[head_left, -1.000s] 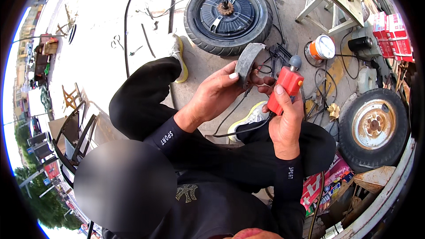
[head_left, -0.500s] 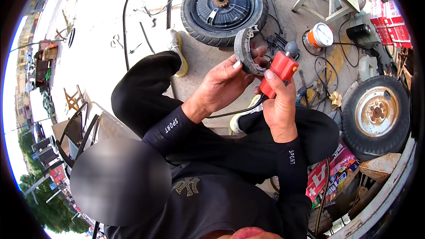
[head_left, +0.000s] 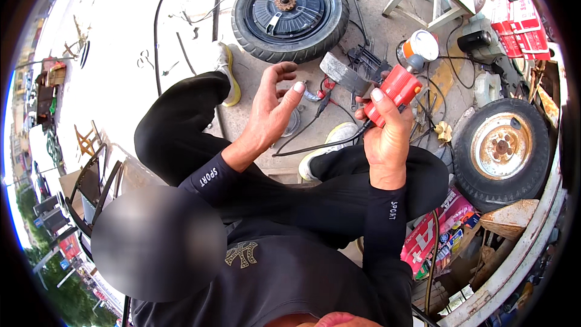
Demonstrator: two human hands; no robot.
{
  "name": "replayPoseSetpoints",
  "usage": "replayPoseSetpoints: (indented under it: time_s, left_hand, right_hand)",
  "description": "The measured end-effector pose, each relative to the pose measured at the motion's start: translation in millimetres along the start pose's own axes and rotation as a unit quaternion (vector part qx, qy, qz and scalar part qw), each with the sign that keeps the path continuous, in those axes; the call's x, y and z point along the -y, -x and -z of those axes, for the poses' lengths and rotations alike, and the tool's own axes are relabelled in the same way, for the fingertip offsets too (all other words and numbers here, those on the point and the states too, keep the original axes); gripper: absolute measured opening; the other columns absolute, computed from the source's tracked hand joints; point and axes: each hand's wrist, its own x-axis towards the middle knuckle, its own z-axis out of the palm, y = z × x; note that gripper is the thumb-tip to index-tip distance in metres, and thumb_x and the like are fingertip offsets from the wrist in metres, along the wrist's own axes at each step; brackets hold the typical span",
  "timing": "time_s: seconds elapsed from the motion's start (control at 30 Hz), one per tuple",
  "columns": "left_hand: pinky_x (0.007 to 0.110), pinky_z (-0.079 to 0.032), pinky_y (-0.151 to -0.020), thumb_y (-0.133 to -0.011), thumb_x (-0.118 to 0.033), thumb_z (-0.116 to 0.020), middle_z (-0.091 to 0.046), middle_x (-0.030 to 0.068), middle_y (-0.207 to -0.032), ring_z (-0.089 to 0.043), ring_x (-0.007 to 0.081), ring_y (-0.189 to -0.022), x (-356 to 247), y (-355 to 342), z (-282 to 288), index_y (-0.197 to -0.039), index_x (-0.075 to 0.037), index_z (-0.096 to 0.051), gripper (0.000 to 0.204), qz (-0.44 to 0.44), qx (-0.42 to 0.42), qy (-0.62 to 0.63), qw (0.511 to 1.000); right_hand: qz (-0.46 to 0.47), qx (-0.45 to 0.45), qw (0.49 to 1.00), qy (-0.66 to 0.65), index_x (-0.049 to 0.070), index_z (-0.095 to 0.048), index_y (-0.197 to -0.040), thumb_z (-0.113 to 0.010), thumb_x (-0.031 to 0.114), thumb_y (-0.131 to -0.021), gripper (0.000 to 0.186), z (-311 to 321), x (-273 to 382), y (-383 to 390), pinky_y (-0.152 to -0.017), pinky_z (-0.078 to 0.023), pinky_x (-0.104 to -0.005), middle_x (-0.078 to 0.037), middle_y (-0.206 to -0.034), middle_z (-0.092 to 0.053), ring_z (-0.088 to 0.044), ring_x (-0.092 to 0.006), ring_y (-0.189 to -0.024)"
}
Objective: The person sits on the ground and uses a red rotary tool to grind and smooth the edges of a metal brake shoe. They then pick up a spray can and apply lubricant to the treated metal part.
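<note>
Left hand [head_left: 271, 109] off curved grey brake shoe [head_left: 343, 73] now, open! Gripping red grinder [head_left: 399, 89] and, seemingly, shoe in right hand [head_left: 386, 133] alone.

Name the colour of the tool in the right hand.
The tool in the right hand has a red body; the head view shows it best.

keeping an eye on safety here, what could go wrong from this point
The curved grey piece could slip: the open left hand is apart from it, and only the right hand seems near enough to steady it. The black cord from the red tool crosses in front of the white shoe between the hands and might snag. The tool's rounded grey tip sticks out uncovered and might scrape skin if it spins; whether it is running cannot be told.
</note>
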Motion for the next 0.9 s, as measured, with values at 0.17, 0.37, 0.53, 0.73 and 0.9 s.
replayPoseSetpoints:
  time_s: [0.17, 0.37, 0.53, 0.73, 0.9]
  left_hand:
    - [0.046, -0.040, -0.118, -0.089, -0.038, -0.082, -0.045, 0.0179, -0.157, -0.041, 0.0353, -0.148, -82.2, -29.2, 22.6, -0.146, -0.003, -0.051, 0.073, -0.294, 0.203, -0.278, 0.892]
    - [0.039, -0.053, -0.086, -0.098, -0.033, -0.074, -0.070, 0.0164, -0.110, -0.067, 0.0289, -0.098, -66.3, -22.5, 32.5, -0.134, 0.001, -0.057, 0.052, -0.139, 0.330, -0.168, 0.919]
    - [0.030, -0.051, -0.086, -0.104, -0.030, -0.069, -0.067, 0.0052, -0.106, -0.059, 0.0103, -0.102, -37.3, -15.9, 24.7, -0.135, 0.000, -0.056, 0.045, -0.009, 0.274, 0.032, 0.961]
    - [0.034, -0.051, -0.092, -0.103, -0.025, -0.069, -0.067, 0.0089, -0.114, -0.061, 0.0147, -0.106, -32.5, -27.6, 28.1, -0.135, 0.000, -0.057, 0.043, -0.034, 0.173, -0.035, 0.984]
    - [0.040, -0.051, -0.094, -0.098, -0.021, -0.073, -0.067, 0.0184, -0.118, -0.065, 0.0296, -0.108, -19.2, -31.2, 23.7, -0.133, 0.001, -0.060, 0.043, -0.132, 0.099, -0.130, 0.978]
  right_hand:
    - [-0.029, 0.036, 0.997, 0.060, -0.001, -0.052, -0.137, -0.075, 0.016, -0.085, 0.059, -9.0, 17.3, 6.3, -0.061, -0.052, -0.0317, -0.012, -0.103, -0.065, -0.066, -0.0207, -0.078]
    - [-0.053, 0.045, 0.996, 0.055, 0.000, -0.052, -0.137, -0.076, 0.018, -0.086, 0.060, -16.8, 19.1, 10.3, -0.059, -0.052, -0.0294, -0.013, -0.106, -0.067, -0.067, -0.0187, -0.080]
    - [0.015, 0.010, 0.980, 0.199, 0.000, -0.053, -0.139, -0.077, 0.022, -0.093, 0.057, -5.9, 8.8, 0.8, -0.057, -0.050, -0.0267, -0.012, -0.106, -0.069, -0.065, -0.0132, -0.079]
    - [0.227, 0.026, 0.837, 0.497, -0.003, -0.054, -0.138, -0.081, 0.028, -0.094, 0.060, -7.8, -4.2, 7.4, -0.097, -0.054, -0.0403, -0.020, -0.127, -0.068, -0.069, -0.0303, -0.112]
    - [0.338, 0.058, 0.773, 0.534, -0.001, -0.057, -0.138, -0.087, 0.021, -0.086, 0.064, -10.1, -13.3, 4.8, -0.090, -0.057, -0.0420, -0.020, -0.123, -0.070, -0.072, -0.0367, -0.107]
